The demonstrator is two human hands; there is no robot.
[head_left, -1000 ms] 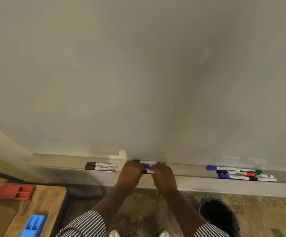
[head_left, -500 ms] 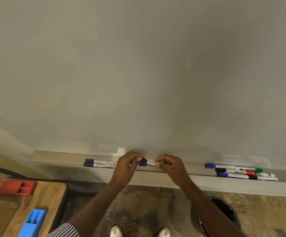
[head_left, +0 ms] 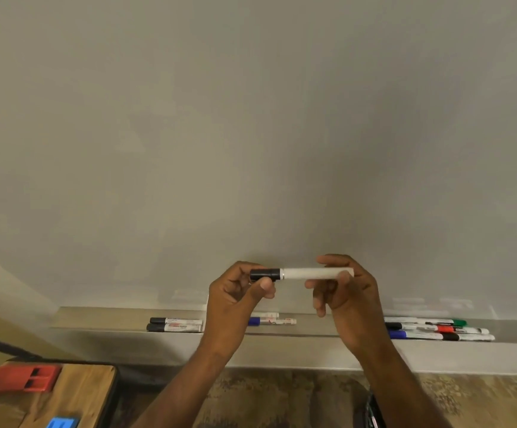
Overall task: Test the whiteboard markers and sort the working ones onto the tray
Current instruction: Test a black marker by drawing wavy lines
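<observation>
Whiteboard marker [head_left: 309, 273], white-bodied with a black cap [head_left: 265, 274], is held level in front of the whiteboard [head_left: 251, 118], above the ledge tray [head_left: 297, 344]. Left hand [head_left: 235, 299] pinches the cap between thumb and curled fingers, while right hand [head_left: 345, 291] grips the barrel's other end. On the tray lie two black markers [head_left: 175, 324] at its left, a blue-capped marker [head_left: 272, 320] behind the hands, and mixed markers [head_left: 436, 329] at its right.

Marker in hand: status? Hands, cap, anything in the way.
Left hand pinches the black cap; right hand grips the marker barrel. Cap on, marker level before the whiteboard. Nothing in the way.
</observation>
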